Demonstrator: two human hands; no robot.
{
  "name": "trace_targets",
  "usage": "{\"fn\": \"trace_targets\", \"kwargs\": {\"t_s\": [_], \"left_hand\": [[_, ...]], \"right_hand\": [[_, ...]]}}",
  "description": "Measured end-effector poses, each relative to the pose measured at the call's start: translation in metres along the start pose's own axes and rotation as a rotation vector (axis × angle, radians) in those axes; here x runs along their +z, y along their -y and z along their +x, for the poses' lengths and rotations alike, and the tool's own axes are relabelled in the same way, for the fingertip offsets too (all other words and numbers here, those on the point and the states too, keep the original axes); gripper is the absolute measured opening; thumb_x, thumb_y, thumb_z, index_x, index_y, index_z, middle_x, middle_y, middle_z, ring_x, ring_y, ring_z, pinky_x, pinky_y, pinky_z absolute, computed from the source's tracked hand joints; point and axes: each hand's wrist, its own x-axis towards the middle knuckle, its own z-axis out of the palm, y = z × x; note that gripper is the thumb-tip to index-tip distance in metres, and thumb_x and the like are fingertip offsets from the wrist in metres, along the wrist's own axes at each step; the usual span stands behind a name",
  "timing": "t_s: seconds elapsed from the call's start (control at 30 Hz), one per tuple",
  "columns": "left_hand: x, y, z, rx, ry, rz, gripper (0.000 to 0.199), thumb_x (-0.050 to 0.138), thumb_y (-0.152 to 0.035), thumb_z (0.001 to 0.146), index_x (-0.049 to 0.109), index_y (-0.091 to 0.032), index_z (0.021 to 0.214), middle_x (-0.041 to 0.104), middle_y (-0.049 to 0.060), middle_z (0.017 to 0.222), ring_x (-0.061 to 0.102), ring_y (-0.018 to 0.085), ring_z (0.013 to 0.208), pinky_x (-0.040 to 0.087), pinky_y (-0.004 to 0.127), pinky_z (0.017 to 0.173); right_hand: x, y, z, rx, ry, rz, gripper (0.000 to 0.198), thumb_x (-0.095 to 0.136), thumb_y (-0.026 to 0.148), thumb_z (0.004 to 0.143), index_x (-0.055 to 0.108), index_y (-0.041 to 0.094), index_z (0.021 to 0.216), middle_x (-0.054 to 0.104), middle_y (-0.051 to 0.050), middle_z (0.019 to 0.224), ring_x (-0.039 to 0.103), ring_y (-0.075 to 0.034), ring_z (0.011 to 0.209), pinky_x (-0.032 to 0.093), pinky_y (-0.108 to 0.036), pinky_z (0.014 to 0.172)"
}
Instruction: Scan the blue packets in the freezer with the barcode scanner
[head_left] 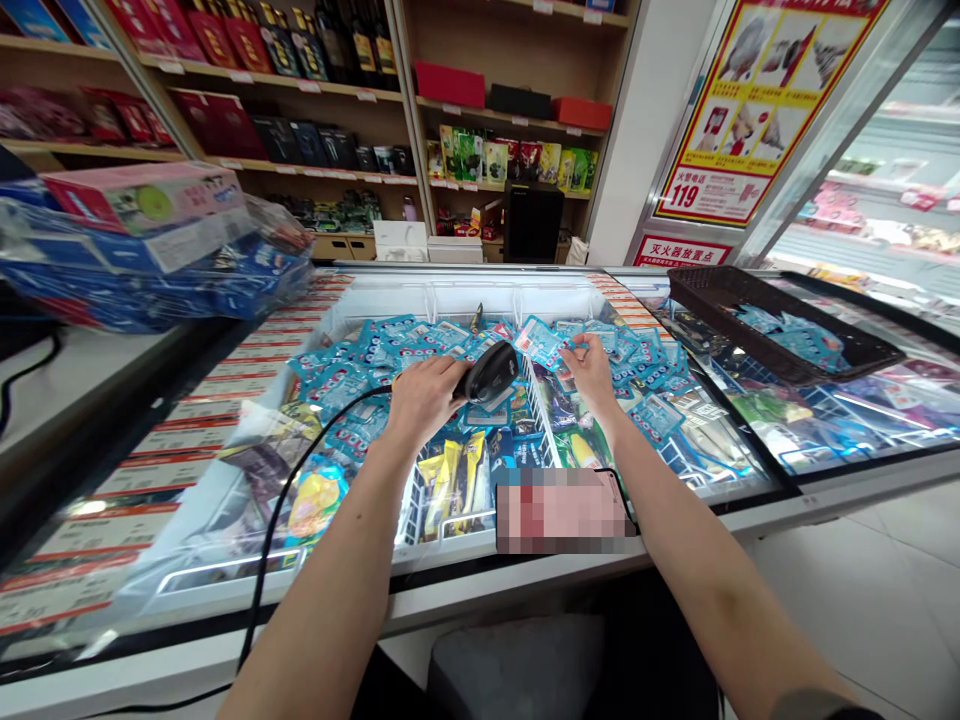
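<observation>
My left hand (427, 397) is wrapped round the handle of a black barcode scanner (491, 372), whose head points right. A black cable (292, 470) trails from it down to the left. Between the fingertips of my right hand (589, 370) is a light blue packet (541, 342), held by its right edge in front of the scanner. Many similar blue packets (352, 390) lie spread over the glass top of a chest freezer (225, 520), beneath and around both hands. Near my right forearm a phone (566, 510) with a blurred screen rests on the freezer's front edge.
On the right a brown plastic basket (780, 335) holds more blue packets. Plastic-wrapped boxes (150, 235) are piled at the left. Wooden shelves (375, 90) with bottles and packaged goods stand behind the freezer. Through the glass, wrapped frozen goods (457, 475) show in wire baskets.
</observation>
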Motion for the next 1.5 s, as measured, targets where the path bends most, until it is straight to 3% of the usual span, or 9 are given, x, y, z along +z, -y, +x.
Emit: {"fn": "trace_targets", "kwargs": {"t_s": [0.2, 0.43, 0.57, 0.73, 0.87, 1.03, 1.1, 1.3, 1.5], "left_hand": [[0.001, 0.001, 0.000, 0.024, -0.021, 0.003, 0.040, 0.060, -0.029, 0.078, 0.055, -0.020, 0.116, 0.064, 0.010, 0.104, 0.058, 0.028, 0.102, 0.043, 0.038, 0.085], [0.002, 0.007, -0.002, -0.046, -0.072, 0.020, 0.039, 0.061, -0.029, 0.077, 0.056, -0.021, 0.115, 0.064, 0.010, 0.101, 0.058, 0.028, 0.100, 0.042, 0.038, 0.081], [0.002, 0.010, -0.003, -0.064, -0.091, 0.047, 0.038, 0.059, -0.029, 0.079, 0.055, -0.021, 0.116, 0.064, 0.009, 0.101, 0.058, 0.028, 0.101, 0.042, 0.037, 0.079], [0.004, 0.012, -0.003, -0.055, -0.103, 0.063, 0.039, 0.059, -0.030, 0.079, 0.055, -0.021, 0.117, 0.064, 0.010, 0.102, 0.058, 0.028, 0.101, 0.042, 0.037, 0.079], [0.006, 0.014, -0.004, -0.043, -0.124, 0.062, 0.041, 0.061, -0.030, 0.078, 0.055, -0.021, 0.117, 0.063, 0.009, 0.102, 0.058, 0.028, 0.101, 0.043, 0.037, 0.080], [0.006, 0.015, -0.004, -0.053, -0.133, 0.053, 0.040, 0.060, -0.029, 0.078, 0.055, -0.022, 0.117, 0.064, 0.009, 0.099, 0.059, 0.028, 0.099, 0.044, 0.037, 0.079], [0.006, 0.014, -0.004, -0.058, -0.128, 0.033, 0.039, 0.060, -0.028, 0.078, 0.055, -0.022, 0.116, 0.064, 0.009, 0.099, 0.059, 0.028, 0.100, 0.044, 0.037, 0.080], [0.006, 0.016, -0.004, -0.073, -0.140, 0.001, 0.039, 0.063, -0.027, 0.076, 0.056, -0.022, 0.114, 0.064, 0.010, 0.104, 0.058, 0.028, 0.103, 0.044, 0.038, 0.082], [0.007, 0.018, -0.004, -0.077, -0.144, 0.050, 0.035, 0.060, -0.028, 0.078, 0.056, -0.021, 0.112, 0.064, 0.009, 0.105, 0.058, 0.028, 0.102, 0.043, 0.038, 0.081]], "right_hand": [[0.000, -0.001, 0.000, -0.013, -0.006, -0.023, 0.044, 0.059, 0.054, 0.074, 0.041, 0.025, 0.103, 0.043, 0.006, 0.061, 0.052, -0.016, 0.055, 0.055, -0.035, 0.051], [-0.016, 0.005, -0.002, -0.095, -0.207, -0.151, 0.043, 0.052, 0.050, 0.082, 0.043, 0.022, 0.114, 0.052, 0.000, 0.068, 0.056, -0.018, 0.057, 0.055, -0.039, 0.054], [-0.026, 0.002, -0.001, -0.108, -0.238, -0.335, 0.043, 0.041, 0.049, 0.087, 0.048, 0.020, 0.118, 0.057, -0.005, 0.077, 0.058, -0.020, 0.060, 0.054, -0.043, 0.065], [-0.029, -0.002, 0.001, -0.085, -0.223, -0.626, 0.042, 0.041, 0.042, 0.089, 0.050, 0.014, 0.119, 0.062, -0.012, 0.088, 0.061, -0.027, 0.080, 0.045, -0.047, 0.085], [-0.026, 0.002, -0.002, -0.082, -0.255, -0.840, 0.037, 0.043, 0.034, 0.090, 0.050, 0.014, 0.120, 0.062, -0.015, 0.101, 0.057, -0.026, 0.095, 0.042, -0.040, 0.085], [-0.027, 0.009, -0.009, -0.175, -0.350, -1.084, 0.032, 0.050, 0.033, 0.087, 0.061, 0.017, 0.112, 0.054, -0.015, 0.115, 0.045, -0.029, 0.108, 0.039, -0.038, 0.087], [-0.027, 0.012, -0.010, -0.235, -0.313, -1.115, 0.031, 0.049, 0.035, 0.087, 0.064, 0.018, 0.110, 0.052, -0.014, 0.119, 0.043, -0.029, 0.110, 0.036, -0.040, 0.089], [-0.019, 0.009, -0.013, -0.373, 0.016, -1.140, 0.030, 0.046, 0.040, 0.090, 0.070, 0.026, 0.101, 0.058, -0.007, 0.121, 0.041, -0.029, 0.114, 0.026, -0.047, 0.096], [-0.022, 0.001, -0.011, -0.322, -0.057, -1.154, 0.033, 0.045, 0.040, 0.090, 0.068, 0.025, 0.107, 0.060, -0.009, 0.119, 0.042, -0.030, 0.110, 0.024, -0.052, 0.096]]}}
